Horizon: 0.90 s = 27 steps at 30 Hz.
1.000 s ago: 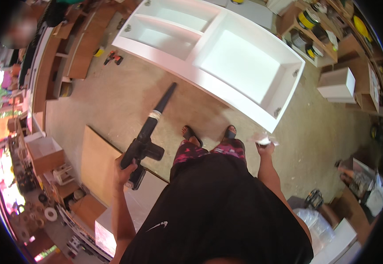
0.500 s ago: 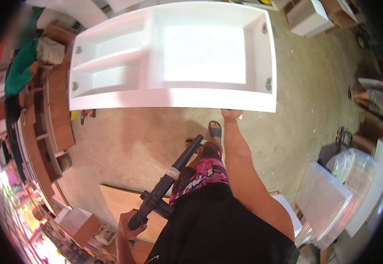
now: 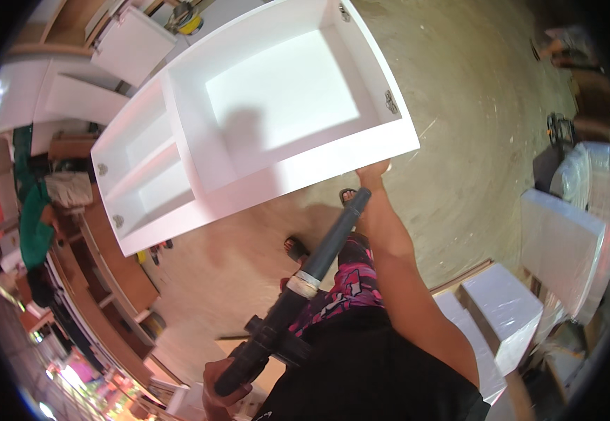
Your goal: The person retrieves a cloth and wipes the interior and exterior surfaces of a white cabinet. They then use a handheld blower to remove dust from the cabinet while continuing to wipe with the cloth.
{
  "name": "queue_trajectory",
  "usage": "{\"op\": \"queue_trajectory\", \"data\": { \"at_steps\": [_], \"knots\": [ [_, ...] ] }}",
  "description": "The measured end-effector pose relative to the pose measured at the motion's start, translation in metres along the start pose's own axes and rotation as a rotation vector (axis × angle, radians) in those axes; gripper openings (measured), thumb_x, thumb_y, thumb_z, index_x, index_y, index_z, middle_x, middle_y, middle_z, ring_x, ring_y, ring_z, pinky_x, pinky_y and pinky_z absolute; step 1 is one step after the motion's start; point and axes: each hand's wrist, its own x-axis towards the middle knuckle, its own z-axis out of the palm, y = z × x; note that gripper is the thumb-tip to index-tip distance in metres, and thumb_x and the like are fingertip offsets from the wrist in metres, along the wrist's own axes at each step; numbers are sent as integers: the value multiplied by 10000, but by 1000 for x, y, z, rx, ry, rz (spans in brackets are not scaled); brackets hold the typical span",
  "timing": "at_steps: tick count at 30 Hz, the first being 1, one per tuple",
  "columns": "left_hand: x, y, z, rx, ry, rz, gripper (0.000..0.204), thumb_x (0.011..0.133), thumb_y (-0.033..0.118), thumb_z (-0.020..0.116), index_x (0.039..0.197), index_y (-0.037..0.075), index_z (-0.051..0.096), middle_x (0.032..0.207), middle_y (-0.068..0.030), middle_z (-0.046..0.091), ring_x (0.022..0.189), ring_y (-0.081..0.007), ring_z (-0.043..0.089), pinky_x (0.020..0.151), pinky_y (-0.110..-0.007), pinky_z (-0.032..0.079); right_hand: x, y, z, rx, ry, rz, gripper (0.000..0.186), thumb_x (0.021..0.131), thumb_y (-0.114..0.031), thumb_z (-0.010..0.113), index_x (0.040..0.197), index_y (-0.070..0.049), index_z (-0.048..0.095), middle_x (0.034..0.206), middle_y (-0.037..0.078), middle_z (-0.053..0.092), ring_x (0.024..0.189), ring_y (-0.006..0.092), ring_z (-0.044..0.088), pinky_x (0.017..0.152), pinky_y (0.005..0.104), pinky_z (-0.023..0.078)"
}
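Observation:
A white cabinet carcass [image 3: 298,170] lies tilted ahead of me, its open front facing up. It has one large compartment, two small ones and metal hinges along its side walls. My right hand [image 3: 374,170] grips its near edge close to the right corner, with the fingers hidden beneath. In my left hand [image 3: 220,384] is a black handheld blower [image 3: 333,245]. Its long tube is bound with pale tape and points forward and right, ending short of the cabinet. The left fingers are wrapped round its rear end.
Brown wooden cabinet frames [image 3: 112,256] line the left, near a person in a green shirt [image 3: 36,228]. White panels [image 3: 136,45] and a yellow-black tool [image 3: 188,19] lie beyond the cabinet. Plastic-wrapped white panels [image 3: 564,231] and a wrapped box [image 3: 505,305] stand at right.
The cabinet now sits turned in view, its left end nearer and its right end farther. The blower has shifted right and still rests in my left hand. My right hand keeps hold of the edge.

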Motion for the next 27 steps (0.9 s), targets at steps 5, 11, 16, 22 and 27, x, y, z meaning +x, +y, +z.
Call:
{"op": "queue_trajectory", "data": {
  "at_steps": [5, 11, 16, 22, 27],
  "knots": [
    [-3, -25, -52, 102, -84, 23, 291, 596, 162, 771, 831, 24, 669, 643, -68, 611, 543, -170, 576, 540, -302, 446, -21, -48, 61, -55, 242, -203, 574, 1025, -446, 343, 1389, -5, 400, 1356, 116, 494, 1217, 286, 504, 1027, 386, 410],
    [-37, -79, -148, 373, 42, 28, 600, 552, 208, 766, 1062, -77, 629, 760, -106, 686, 643, -182, 654, 601, -277, 497, -144, 161, 39, -121, 593, -196, 687, 1011, -481, 416, 1426, 61, 338, 1418, 121, 420, 1264, 225, 416, 1073, 317, 318],
    [-95, -143, -258, 661, -79, -246, 533, 648, 372, 840, 1004, 50, 608, 693, -37, 618, 629, -213, 598, 629, -353, 508, -265, 330, 23, 38, 711, 324, 661, 1010, -482, 407, 1410, 43, 367, 1394, 112, 446, 1254, 234, 437, 1059, 328, 347],
    [-43, -76, -244, 741, -68, 201, 455, 667, 331, 842, 943, 33, 635, 778, -33, 641, 687, -161, 597, 661, -326, 512, -98, 151, -6, 115, 340, -150, 637, 1011, -504, 343, 1359, 23, 422, 1317, 129, 515, 1197, 266, 508, 1036, 368, 410],
    [-69, -113, -263, 516, 69, 61, 552, 664, 267, 851, 1083, -11, 622, 909, -96, 663, 798, -180, 623, 742, -333, 522, -119, 95, 55, -275, 362, -319, 718, 1009, -533, 335, 1386, 78, 370, 1343, 182, 491, 1217, 260, 488, 1049, 324, 359]
  ]
}}
